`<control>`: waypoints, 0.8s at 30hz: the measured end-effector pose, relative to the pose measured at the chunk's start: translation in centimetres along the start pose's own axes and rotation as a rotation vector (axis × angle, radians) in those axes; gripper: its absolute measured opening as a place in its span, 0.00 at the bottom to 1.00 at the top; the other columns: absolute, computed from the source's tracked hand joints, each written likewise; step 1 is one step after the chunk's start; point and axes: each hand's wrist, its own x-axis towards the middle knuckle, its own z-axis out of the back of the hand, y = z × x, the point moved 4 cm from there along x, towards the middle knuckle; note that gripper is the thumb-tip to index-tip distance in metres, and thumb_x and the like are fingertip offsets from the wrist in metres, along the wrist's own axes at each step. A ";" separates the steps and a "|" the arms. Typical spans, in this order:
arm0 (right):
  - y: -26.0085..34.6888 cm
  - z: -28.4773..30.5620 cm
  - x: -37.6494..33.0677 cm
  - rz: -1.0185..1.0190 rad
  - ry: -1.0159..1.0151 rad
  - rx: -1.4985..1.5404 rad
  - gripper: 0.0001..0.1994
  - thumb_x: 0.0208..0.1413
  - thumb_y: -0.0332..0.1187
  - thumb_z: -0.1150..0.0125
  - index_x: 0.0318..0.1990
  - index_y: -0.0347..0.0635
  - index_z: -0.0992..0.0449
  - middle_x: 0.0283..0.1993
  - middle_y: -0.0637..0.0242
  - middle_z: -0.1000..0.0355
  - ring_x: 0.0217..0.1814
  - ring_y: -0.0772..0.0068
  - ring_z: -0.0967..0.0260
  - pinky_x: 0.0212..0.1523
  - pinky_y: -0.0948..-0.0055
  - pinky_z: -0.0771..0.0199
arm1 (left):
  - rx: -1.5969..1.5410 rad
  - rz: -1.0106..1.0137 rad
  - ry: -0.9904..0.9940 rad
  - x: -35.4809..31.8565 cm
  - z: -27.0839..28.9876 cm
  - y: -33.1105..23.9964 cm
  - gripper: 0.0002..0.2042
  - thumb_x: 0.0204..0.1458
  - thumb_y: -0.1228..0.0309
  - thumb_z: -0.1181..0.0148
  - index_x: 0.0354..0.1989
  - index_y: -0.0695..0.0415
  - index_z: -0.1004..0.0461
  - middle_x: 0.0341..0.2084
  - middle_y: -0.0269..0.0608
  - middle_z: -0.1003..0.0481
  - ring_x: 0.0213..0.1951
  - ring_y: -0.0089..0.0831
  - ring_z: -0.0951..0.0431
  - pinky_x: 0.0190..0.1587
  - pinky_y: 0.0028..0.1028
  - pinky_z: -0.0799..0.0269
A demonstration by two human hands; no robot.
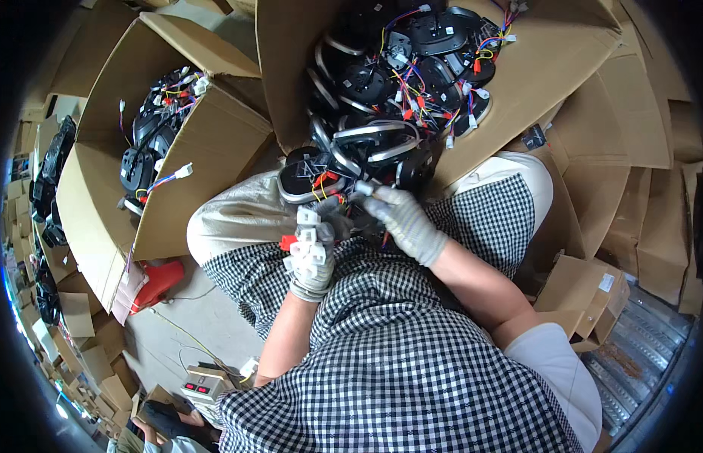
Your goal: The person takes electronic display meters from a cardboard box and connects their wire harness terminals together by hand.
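A seated worker in knit gloves handles a black round unit (pixel 306 181) resting on the lap, the left hand (pixel 312 257) clenched around a bundle of white plug connectors (pixel 306 238) while the right hand (pixel 404 219) pinches the unit's wiring between its fingers. By the look of it, much remains: the large carton (pixel 517 75) ahead is heaped with similar wired units, and a second carton (pixel 208 151) to the left holds only a few.

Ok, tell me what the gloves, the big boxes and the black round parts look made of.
Gloves: grey knitted fabric, matte, ribbed weave showing. Boxes: brown corrugated cardboard, dull, with creased flaps and raw edges. Black round parts: probably moulded plastic, slightly glossy with highlights; the silvery rims could be metal or plated plastic, which I cannot settle.
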 end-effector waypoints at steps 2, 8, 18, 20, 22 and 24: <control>1.0 1.9 -0.7 0.047 -0.063 -0.154 0.19 0.53 0.43 0.43 0.48 0.40 0.29 0.30 0.73 0.30 0.17 0.90 0.42 0.16 0.90 0.44 | -0.066 0.095 -0.009 0.0 0.7 1.1 0.24 0.58 0.54 0.58 0.53 0.62 0.37 0.20 0.31 0.34 0.20 0.21 0.36 0.30 0.22 0.35; 4.7 -0.8 -2.3 0.238 0.091 -0.493 0.18 0.55 0.47 0.45 0.40 0.40 0.25 0.24 0.80 0.38 0.25 0.88 0.46 0.26 0.85 0.44 | 0.280 0.103 -0.036 -1.1 2.2 2.9 0.17 0.58 0.66 0.56 0.53 0.58 0.34 0.28 0.33 0.29 0.26 0.16 0.33 0.29 0.16 0.38; 5.5 -2.1 -2.0 0.159 0.307 -1.339 0.20 0.55 0.49 0.53 0.31 0.41 0.24 0.27 0.53 0.28 0.32 0.52 0.29 0.35 0.57 0.32 | 0.516 0.029 0.049 -1.4 2.0 2.3 0.21 0.43 0.76 0.45 0.50 0.53 0.29 0.24 0.37 0.25 0.26 0.27 0.26 0.30 0.24 0.31; 5.7 -1.6 -1.9 0.092 0.371 -1.364 0.20 0.55 0.49 0.53 0.31 0.41 0.24 0.27 0.53 0.28 0.31 0.52 0.29 0.35 0.57 0.32 | 1.008 -0.290 0.138 -0.8 0.5 -0.4 0.23 0.35 0.72 0.42 0.47 0.51 0.27 0.18 0.38 0.29 0.22 0.34 0.28 0.25 0.29 0.33; 5.7 -1.4 -1.7 0.006 0.478 -1.383 0.18 0.53 0.49 0.50 0.30 0.44 0.22 0.25 0.56 0.27 0.30 0.55 0.29 0.34 0.60 0.31 | 1.068 -0.343 0.166 -0.9 0.7 -0.3 0.24 0.34 0.72 0.42 0.46 0.50 0.27 0.17 0.38 0.31 0.22 0.35 0.29 0.26 0.31 0.34; 5.2 -1.0 -1.4 -0.038 0.559 -1.313 0.18 0.53 0.49 0.49 0.30 0.44 0.22 0.24 0.58 0.27 0.29 0.58 0.28 0.34 0.62 0.31 | 1.127 -0.438 0.232 -0.8 0.2 -0.5 0.24 0.33 0.71 0.42 0.46 0.48 0.26 0.16 0.37 0.33 0.22 0.36 0.31 0.27 0.32 0.34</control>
